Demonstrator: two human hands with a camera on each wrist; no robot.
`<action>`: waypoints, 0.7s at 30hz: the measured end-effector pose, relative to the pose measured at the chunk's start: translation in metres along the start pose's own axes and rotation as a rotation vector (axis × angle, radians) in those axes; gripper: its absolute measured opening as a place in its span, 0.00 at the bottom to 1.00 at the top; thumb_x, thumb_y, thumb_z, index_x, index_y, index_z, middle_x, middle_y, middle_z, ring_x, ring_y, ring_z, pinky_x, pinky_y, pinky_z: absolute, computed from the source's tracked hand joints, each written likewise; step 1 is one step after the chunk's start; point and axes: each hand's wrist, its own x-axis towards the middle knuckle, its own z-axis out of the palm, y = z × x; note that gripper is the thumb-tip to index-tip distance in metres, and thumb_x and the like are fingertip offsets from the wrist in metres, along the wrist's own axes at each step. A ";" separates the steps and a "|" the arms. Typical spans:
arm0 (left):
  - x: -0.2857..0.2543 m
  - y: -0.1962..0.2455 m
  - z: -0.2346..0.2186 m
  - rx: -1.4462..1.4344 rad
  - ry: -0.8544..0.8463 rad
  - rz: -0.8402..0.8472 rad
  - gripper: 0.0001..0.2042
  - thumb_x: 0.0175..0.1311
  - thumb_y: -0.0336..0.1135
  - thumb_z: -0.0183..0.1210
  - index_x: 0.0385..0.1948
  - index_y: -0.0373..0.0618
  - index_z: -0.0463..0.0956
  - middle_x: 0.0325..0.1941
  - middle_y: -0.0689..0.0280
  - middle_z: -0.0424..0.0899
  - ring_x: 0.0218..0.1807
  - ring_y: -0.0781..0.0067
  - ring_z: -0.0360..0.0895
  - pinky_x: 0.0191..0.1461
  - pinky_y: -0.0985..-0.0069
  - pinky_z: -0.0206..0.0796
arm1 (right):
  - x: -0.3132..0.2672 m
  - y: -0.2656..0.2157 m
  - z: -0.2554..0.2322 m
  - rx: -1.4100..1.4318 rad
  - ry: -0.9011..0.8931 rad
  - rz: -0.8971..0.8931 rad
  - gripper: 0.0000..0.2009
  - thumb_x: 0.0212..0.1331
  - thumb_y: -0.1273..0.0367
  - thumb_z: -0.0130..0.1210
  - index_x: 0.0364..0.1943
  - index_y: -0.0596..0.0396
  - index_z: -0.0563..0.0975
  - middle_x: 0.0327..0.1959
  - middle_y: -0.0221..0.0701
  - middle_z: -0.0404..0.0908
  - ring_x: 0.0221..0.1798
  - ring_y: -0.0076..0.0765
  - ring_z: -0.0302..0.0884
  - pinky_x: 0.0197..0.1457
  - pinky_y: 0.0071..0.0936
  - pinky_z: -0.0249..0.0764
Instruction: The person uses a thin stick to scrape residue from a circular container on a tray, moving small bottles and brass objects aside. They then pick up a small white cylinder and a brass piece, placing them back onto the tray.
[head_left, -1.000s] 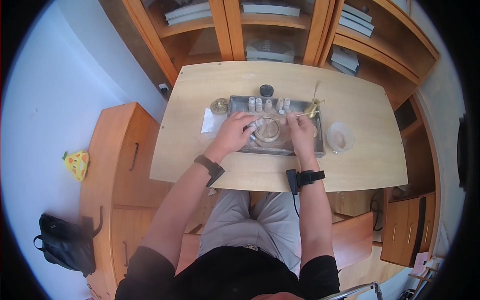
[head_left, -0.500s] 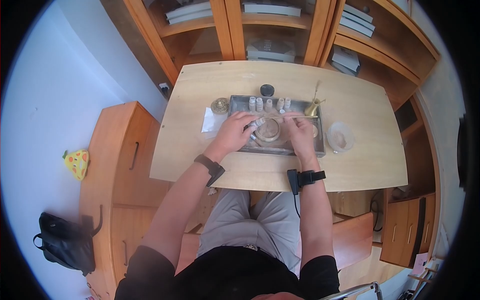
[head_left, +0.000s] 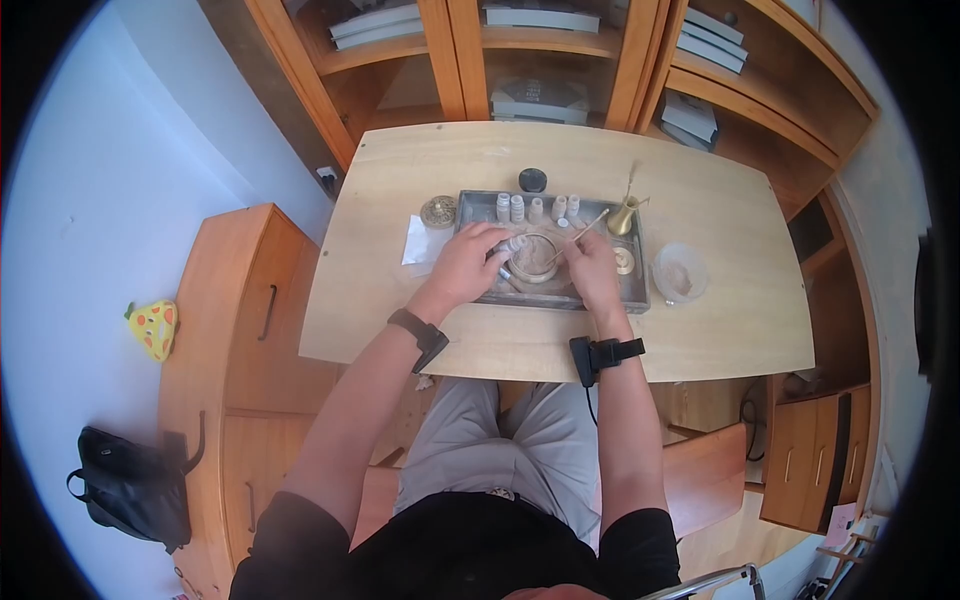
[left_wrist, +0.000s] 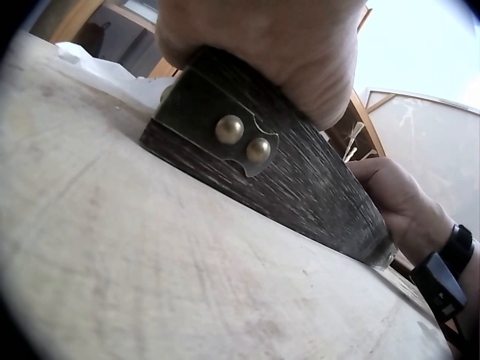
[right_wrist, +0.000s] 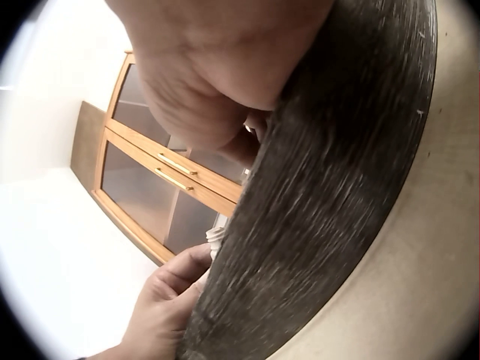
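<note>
In the head view my left hand (head_left: 466, 265) grips a small pale bottle (head_left: 517, 243), tilted over the left rim of a round brass-rimmed dish (head_left: 514, 270) of greyish powder. My right hand (head_left: 597, 272) pinches a thin brass-coloured stick (head_left: 592, 226) whose lower end reaches into that dish. Both hands are over a dark wooden tray (head_left: 640, 292), which stands on the table. From the left wrist the tray's end with its brass studs (left_wrist: 229, 129) shows below the hand. The right wrist view shows the ridged neck of the bottle (right_wrist: 215, 235) by my left fingers; the stick is hidden there.
Several small bottles (head_left: 537, 209) line the tray's back, with a brass jug (head_left: 622, 218) at its right corner. A clear bowl (head_left: 681, 275) stands right of the tray. To the left lie a pierced lid (head_left: 438, 212) and white paper (head_left: 424, 242); behind is a black lid (head_left: 533, 180).
The stick has swung from nearly level to a steep slant, its end now down in the dish. My right hand has shifted slightly towards me, uncovering a brass disc. My left hand holds still.
</note>
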 end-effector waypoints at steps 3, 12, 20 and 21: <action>0.000 0.000 0.000 -0.001 0.001 0.004 0.14 0.65 0.29 0.63 0.52 0.40 0.81 0.50 0.56 0.83 0.54 0.51 0.79 0.55 0.65 0.75 | -0.004 -0.009 -0.003 0.142 -0.001 0.081 0.10 0.69 0.67 0.57 0.36 0.60 0.82 0.29 0.33 0.86 0.32 0.28 0.80 0.38 0.29 0.75; -0.001 -0.001 0.000 -0.001 0.001 0.015 0.15 0.64 0.28 0.63 0.53 0.40 0.81 0.50 0.57 0.83 0.53 0.51 0.79 0.54 0.65 0.75 | -0.003 -0.004 -0.004 0.454 0.062 0.001 0.11 0.73 0.65 0.58 0.35 0.59 0.83 0.30 0.25 0.85 0.31 0.18 0.73 0.36 0.21 0.69; 0.000 0.000 -0.001 0.006 -0.009 0.027 0.16 0.64 0.28 0.63 0.54 0.42 0.82 0.50 0.57 0.83 0.53 0.52 0.78 0.54 0.65 0.75 | -0.009 -0.016 -0.004 0.526 0.028 -0.043 0.09 0.74 0.68 0.58 0.42 0.59 0.83 0.35 0.28 0.88 0.37 0.18 0.79 0.43 0.20 0.73; -0.001 -0.001 0.000 0.008 -0.012 0.025 0.16 0.64 0.28 0.63 0.54 0.42 0.82 0.50 0.57 0.83 0.53 0.52 0.78 0.54 0.65 0.75 | -0.011 -0.021 -0.007 0.512 0.011 -0.023 0.08 0.74 0.68 0.58 0.43 0.60 0.83 0.36 0.29 0.88 0.38 0.18 0.80 0.45 0.20 0.74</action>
